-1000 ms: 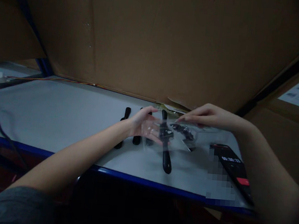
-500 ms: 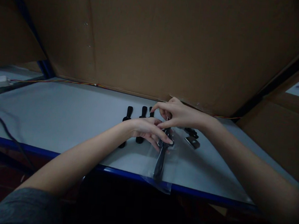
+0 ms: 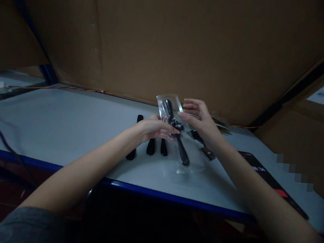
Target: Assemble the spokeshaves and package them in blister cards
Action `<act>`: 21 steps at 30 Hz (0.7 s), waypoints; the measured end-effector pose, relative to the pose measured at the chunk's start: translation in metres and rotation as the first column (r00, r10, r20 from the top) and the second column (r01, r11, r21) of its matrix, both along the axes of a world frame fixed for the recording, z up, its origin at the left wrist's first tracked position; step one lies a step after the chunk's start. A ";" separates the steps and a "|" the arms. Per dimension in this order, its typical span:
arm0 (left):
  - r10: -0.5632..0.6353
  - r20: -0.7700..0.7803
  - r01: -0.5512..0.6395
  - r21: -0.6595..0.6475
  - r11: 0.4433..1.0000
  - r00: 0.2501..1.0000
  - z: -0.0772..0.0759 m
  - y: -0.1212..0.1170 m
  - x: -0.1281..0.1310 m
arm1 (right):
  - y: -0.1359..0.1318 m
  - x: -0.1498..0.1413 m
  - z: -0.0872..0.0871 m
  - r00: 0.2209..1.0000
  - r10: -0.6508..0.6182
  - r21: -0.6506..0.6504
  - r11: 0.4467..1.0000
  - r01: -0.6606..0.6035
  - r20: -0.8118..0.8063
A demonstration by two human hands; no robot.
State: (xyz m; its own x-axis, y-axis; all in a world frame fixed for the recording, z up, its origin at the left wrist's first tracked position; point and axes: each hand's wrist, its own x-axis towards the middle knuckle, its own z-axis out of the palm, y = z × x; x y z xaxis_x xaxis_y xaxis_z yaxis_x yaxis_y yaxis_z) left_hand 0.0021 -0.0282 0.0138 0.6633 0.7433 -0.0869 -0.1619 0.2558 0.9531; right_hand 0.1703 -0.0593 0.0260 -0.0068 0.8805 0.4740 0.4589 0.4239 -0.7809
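A black wristwatch (image 3: 177, 136) inside a clear plastic bag (image 3: 172, 103) is held up over the white table (image 3: 66, 125), tilted with its upper strap pointing away. My left hand (image 3: 154, 130) pinches the bag and watch from the left at the watch's middle. My right hand (image 3: 200, 119) grips the same spot from the right, fingers curled against the bag. Three more black watch straps (image 3: 150, 146) lie side by side on the table just under my left hand.
A small dark part with a metal piece (image 3: 206, 152) lies right of the watch. A black phone with a red button (image 3: 272, 182) rests at the table's right. Cardboard walls (image 3: 170, 43) stand behind. A dark cable (image 3: 0, 138) crosses the left edge.
Both hands have lifted the bagged watch off the table and tilted it up. The view shifted, so the phone shows again at the right.
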 end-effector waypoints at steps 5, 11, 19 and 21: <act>0.301 0.124 -0.306 0.024 0.952 0.946 -0.005 0.007 0.001 | -0.011 0.002 -0.011 0.897 0.283 -0.518 0.739 -0.430 -0.340; 0.215 0.189 -0.238 0.109 0.965 0.958 -0.003 0.003 0.003 | -0.014 0.002 -0.013 0.939 0.224 -0.438 0.840 -0.321 -0.259; 0.320 0.162 -0.347 0.185 0.920 0.934 -0.008 0.000 0.009 | -0.012 0.002 -0.019 0.998 -0.023 -0.153 0.988 0.032 0.057; 0.349 0.143 -0.369 0.153 0.917 0.926 -0.008 -0.005 0.010 | -0.014 0.004 -0.019 0.946 -0.190 0.035 0.982 0.187 0.262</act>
